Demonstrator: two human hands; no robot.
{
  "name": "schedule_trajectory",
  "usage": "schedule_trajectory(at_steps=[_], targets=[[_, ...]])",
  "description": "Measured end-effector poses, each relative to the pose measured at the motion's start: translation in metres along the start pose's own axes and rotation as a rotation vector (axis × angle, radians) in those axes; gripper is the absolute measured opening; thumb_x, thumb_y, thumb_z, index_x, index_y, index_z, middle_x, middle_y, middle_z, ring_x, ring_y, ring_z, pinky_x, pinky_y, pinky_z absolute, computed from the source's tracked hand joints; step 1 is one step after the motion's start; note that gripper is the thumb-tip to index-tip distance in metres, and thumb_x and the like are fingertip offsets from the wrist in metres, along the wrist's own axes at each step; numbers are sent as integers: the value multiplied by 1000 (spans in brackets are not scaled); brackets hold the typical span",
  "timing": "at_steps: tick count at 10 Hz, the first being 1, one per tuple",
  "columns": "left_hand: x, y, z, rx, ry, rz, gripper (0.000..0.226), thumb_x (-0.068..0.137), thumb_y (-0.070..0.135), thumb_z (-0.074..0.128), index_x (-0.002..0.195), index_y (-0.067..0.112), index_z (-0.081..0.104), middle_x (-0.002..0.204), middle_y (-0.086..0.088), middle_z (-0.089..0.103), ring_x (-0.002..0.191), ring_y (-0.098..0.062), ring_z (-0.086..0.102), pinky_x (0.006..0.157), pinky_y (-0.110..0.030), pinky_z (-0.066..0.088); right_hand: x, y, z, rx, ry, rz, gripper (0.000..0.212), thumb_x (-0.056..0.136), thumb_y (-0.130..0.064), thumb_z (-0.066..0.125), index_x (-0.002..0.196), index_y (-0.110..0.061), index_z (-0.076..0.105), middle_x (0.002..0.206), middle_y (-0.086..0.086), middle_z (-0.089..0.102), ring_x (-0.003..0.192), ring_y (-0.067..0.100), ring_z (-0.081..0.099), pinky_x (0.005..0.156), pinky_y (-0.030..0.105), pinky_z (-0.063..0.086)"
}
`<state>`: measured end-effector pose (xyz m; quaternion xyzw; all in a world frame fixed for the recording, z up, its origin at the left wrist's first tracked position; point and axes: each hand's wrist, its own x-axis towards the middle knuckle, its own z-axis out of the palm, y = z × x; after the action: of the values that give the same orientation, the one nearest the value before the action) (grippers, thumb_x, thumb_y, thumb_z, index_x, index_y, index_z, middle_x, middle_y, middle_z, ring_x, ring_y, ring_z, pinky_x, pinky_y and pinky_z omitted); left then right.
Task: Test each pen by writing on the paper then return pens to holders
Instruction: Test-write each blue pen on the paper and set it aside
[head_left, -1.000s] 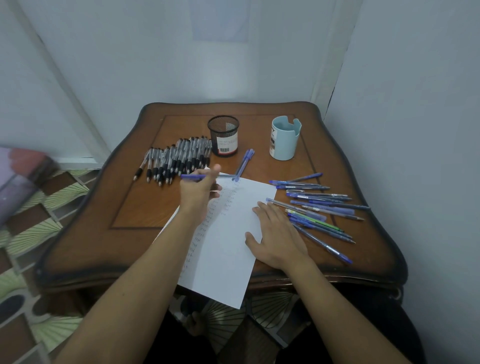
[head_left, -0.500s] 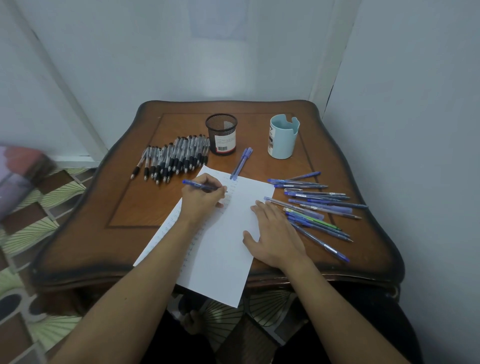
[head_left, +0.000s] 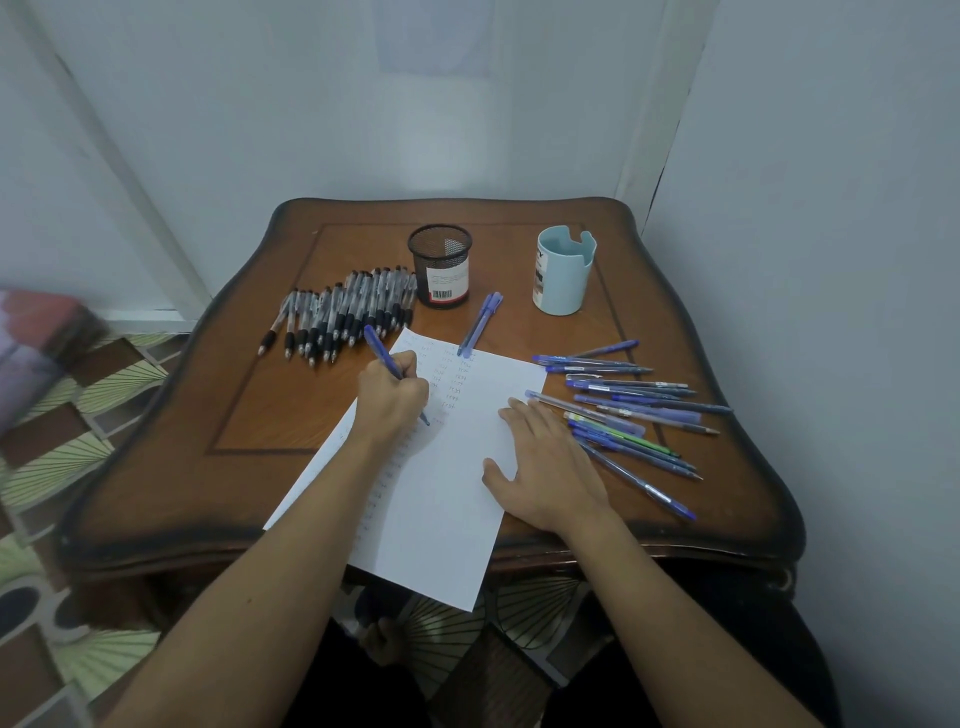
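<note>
At the worktop (head_left: 208, 415) near edge the paper (head_left: 447, 509) overhangs, the right hand (head_left: 550, 467) still flat on it, holding nothing. Now the left hand (head_left: 392, 397) has come down mid-sheet, grip curled round the blue pen (head_left: 382, 353), tip touching paper: this pen's test looks under way.

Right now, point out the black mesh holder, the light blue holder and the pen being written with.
black mesh holder (head_left: 448, 285), head view, on its white label.
light blue holder (head_left: 569, 286), head view, on its front wall.
blue pen (head_left: 379, 347), head view, on its upper barrel.
</note>
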<state>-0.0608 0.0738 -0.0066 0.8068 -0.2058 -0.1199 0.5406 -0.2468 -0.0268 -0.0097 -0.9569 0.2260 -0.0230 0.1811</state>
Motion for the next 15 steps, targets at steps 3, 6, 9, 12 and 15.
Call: schedule_trajectory(at_steps=[3, 6, 9, 12, 15], targets=[[-8, 2, 2, 63, 0, 110, 38, 74, -17, 49, 54, 12, 33, 55, -4, 28, 55, -14, 33, 50, -21, 27, 0, 0, 1, 5, 11, -5, 71, 96, -59, 43, 156, -27, 22, 166, -6, 15, 153, 16, 9, 121, 36, 13], [-8, 1, 2, 75, -29, 115, 34, 75, -17, 50, 56, 8, 36, 57, -7, 30, 58, -17, 35, 52, -23, 29, 1, 0, 1, 6, 5, 2, 71, 96, -59, 44, 156, -27, 22, 166, -6, 15, 153, 17, 9, 121, 37, 14], [-8, 0, 4, 79, -35, 110, 36, 79, -15, 54, 55, 9, 40, 56, -6, 33, 57, -11, 38, 48, -19, 31, 1, 0, 1, 1, -1, 6, 71, 96, -59, 43, 156, -27, 21, 166, -6, 13, 154, 16, 7, 122, 37, 12], [-8, -1, 4, 59, -56, 112, 34, 76, -17, 52, 56, 7, 38, 54, -5, 31, 53, -8, 35, 45, -16, 28, 1, 0, 2, 8, 4, 0, 71, 96, -58, 44, 156, -26, 22, 166, -5, 14, 154, 17, 8, 122, 37, 13], [-6, -2, 5, 53, -81, 100, 27, 73, -17, 51, 58, -1, 35, 57, -8, 27, 53, -13, 30, 45, -19, 24, 2, 1, 2, 10, 7, 0, 71, 96, -58, 44, 156, -26, 22, 166, -6, 15, 153, 16, 8, 122, 37, 13]])
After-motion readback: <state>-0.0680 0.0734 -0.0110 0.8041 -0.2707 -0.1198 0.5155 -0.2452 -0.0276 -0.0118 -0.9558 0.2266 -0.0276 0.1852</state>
